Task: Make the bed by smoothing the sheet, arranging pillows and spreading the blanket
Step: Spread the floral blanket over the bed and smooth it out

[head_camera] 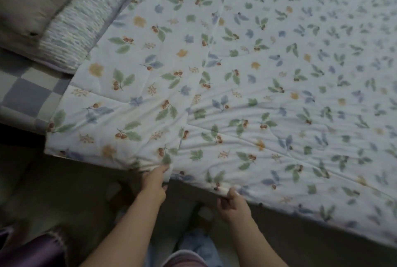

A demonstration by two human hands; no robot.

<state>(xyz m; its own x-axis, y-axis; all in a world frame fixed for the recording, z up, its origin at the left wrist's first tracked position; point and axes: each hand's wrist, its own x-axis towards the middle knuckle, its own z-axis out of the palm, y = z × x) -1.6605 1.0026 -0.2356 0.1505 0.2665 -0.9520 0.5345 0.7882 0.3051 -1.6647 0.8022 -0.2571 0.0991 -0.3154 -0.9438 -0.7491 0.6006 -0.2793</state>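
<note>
A white blanket [247, 62] printed with leaves and acorns lies spread over most of the bed. Wrinkles fan out from its near edge. My left hand [155, 180] pinches that near edge, bunching the fabric. My right hand [233, 203] grips the same edge a little further right, fingers curled round the hem. At the upper left a pale striped pillow [86, 21] lies beside a taupe pillow [32, 2], both at the blanket's left edge. A grey-and-white checked sheet [28, 94] shows beneath them.
The dark floor [64, 191] runs along the near side of the bed. A purple object [25, 249] sits at the bottom left. My own clothing and feet show at the bottom centre.
</note>
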